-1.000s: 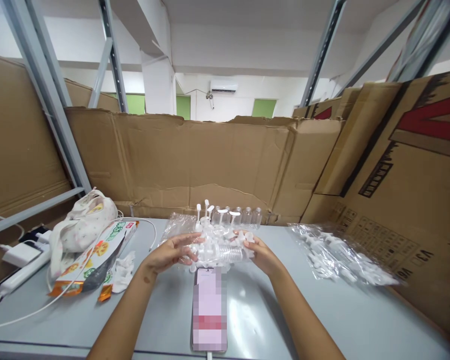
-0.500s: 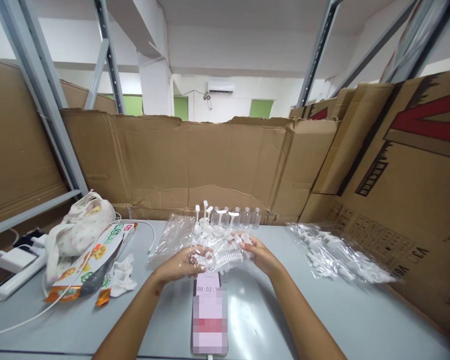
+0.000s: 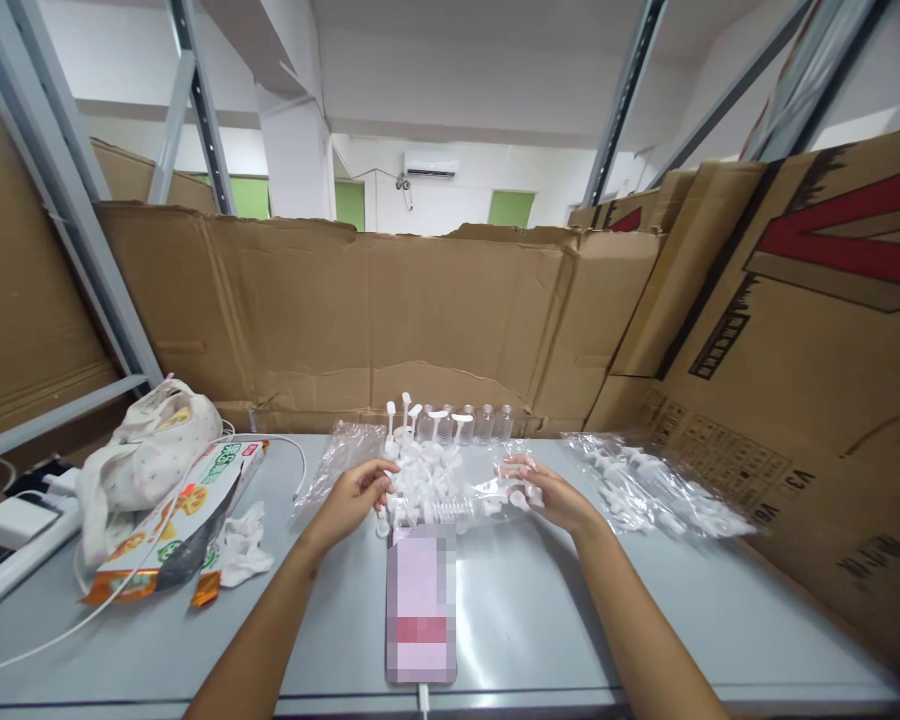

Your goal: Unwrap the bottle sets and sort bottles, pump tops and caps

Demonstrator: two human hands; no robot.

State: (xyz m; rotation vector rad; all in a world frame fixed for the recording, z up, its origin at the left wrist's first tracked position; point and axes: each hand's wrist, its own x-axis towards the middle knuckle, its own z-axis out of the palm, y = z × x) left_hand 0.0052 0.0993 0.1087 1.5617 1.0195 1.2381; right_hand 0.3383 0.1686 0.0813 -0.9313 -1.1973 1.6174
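Observation:
A clear plastic bag point(image 3: 487, 468) lies spread between my hands over a pile of white plastic pump heads point(image 3: 427, 465). At its left edge, the bent fingers of my left hand point(image 3: 356, 492) pinch the film beside the pile. My right hand point(image 3: 559, 498) grips the bag's right side with its fingers partly apart, and a small white piece point(image 3: 519, 498) lies against the fingertips. Near me, a clear ribbed bottle point(image 3: 454, 510) rests on its side. Behind the pile stands a row of clear bottles point(image 3: 484, 424), with white pump heads upright on the left ones.
A phone point(image 3: 421, 600) with a cable lies in front of me. Further right is a clear bag of white parts point(image 3: 660, 490). On the left are a snack packet point(image 3: 184, 520), crumpled tissue point(image 3: 246, 545), a white cloth bag point(image 3: 154, 450) and a power strip point(image 3: 30, 555). Cardboard point(image 3: 390, 310) walls the back.
My hands have moved apart, the left one leftward and the right one rightward, spreading the bag. White parts and the ribbed bottle now lie on the table. The view has shifted slightly.

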